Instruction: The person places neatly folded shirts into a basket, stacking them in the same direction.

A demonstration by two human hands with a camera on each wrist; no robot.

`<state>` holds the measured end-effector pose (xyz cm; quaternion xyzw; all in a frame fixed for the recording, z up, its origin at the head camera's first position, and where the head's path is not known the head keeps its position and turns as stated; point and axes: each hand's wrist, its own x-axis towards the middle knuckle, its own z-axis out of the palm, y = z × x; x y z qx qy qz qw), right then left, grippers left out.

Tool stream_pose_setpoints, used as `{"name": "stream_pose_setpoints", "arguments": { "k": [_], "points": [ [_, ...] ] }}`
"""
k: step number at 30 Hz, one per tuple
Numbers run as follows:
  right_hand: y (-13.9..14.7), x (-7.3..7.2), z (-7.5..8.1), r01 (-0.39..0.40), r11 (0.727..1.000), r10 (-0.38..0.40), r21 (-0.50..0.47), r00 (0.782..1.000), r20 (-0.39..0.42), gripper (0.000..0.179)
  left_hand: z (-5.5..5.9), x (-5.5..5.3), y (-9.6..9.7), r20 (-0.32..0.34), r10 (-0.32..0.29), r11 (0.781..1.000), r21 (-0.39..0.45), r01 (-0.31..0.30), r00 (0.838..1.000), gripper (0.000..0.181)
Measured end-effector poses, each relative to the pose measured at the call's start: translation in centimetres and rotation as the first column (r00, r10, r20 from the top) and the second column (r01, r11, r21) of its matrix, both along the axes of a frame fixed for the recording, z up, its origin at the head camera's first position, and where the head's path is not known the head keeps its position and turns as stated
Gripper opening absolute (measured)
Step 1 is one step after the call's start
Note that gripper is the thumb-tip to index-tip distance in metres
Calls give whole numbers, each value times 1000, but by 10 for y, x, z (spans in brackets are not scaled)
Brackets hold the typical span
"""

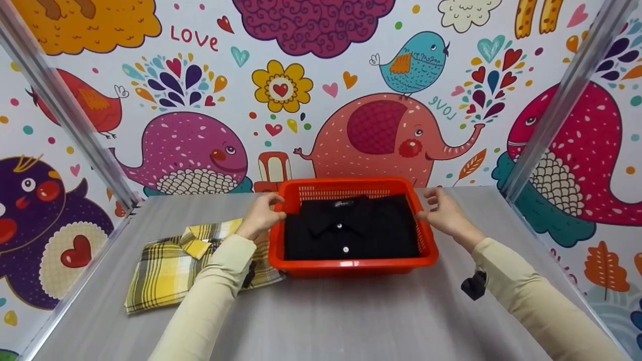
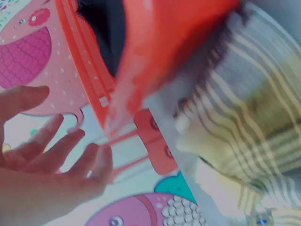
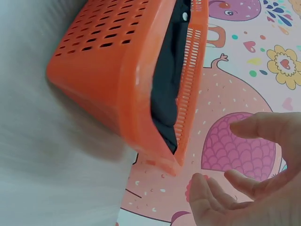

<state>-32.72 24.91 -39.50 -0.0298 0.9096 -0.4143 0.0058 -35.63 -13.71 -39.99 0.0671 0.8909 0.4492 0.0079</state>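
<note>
on the grey worktop (image 1: 326,316) sat an orange basket (image 1: 351,266) with a folded black shirt (image 1: 351,228) inside, so it lay flat. both hands, left (image 1: 261,215) and right (image 1: 444,213), hovered loose-fingered at its sides, gripping nothing. a yellow plaid shirt (image 1: 170,265) lay just left.

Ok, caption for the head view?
Both hands, left hand and right hand, flank an orange basket holding a folded black shirt.

- The tabletop (image 1: 321,311) is viewed from above and in front by the head camera, angled down, with both forearms and the orange basket (image 1: 351,268) taken in.
- The basket (image 2: 141,70) is seen blurred and very close beside the left grip (image 2: 42,155).
- The basket (image 3: 108,80) is framed closely ahead of the right grip (image 3: 244,188).
- The basket is shared by all three views.
</note>
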Motion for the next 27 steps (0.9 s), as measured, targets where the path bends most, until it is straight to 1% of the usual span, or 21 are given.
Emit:
{"name": "stream_pose_setpoints", "arguments": {
  "k": [5,7,11,14,17,19,20,21,26,27],
  "points": [
    [0,4,-3,-6,1000,6,4,1000,12,53,-8,5,-19,-1,14,999,-34,-14,1000,39],
    [-1,6,-5,-12,1000,12,-4,1000,10,51,-12,7,-24,-11,22,998,-59,-23,1000,38],
    [-5,10,-8,-31,999,32,-33,999,8,47,-21,12,-29,-20,33,996,-82,-35,999,37],
    [-10,13,-9,-54,998,54,-45,999,-7,44,-26,19,-34,-42,32,994,-100,-36,999,35],
    [-15,17,-10,-60,998,60,-22,998,-21,40,-31,22,-41,-73,20,992,-121,-29,997,35],
    [-19,20,-10,-61,998,61,-7,998,-20,39,-34,24,-46,-86,15,992,-124,-26,996,34],
    [-21,22,-11,-66,998,65,-6,998,-22,38,-42,20,-52,-116,1,992,-123,-16,993,33],
    [-23,24,-11,-72,997,71,-7,997,-28,37,-44,20,-55,-119,0,992,-124,-15,993,32],
    [-36,35,-11,-147,988,142,-56,985,-97,32,-45,27,-73,-91,16,992,-126,-28,996,31],
    [-38,37,-11,-162,985,155,-59,981,-117,30,-40,33,-74,-53,33,991,-131,-40,998,34]
  ]
}}
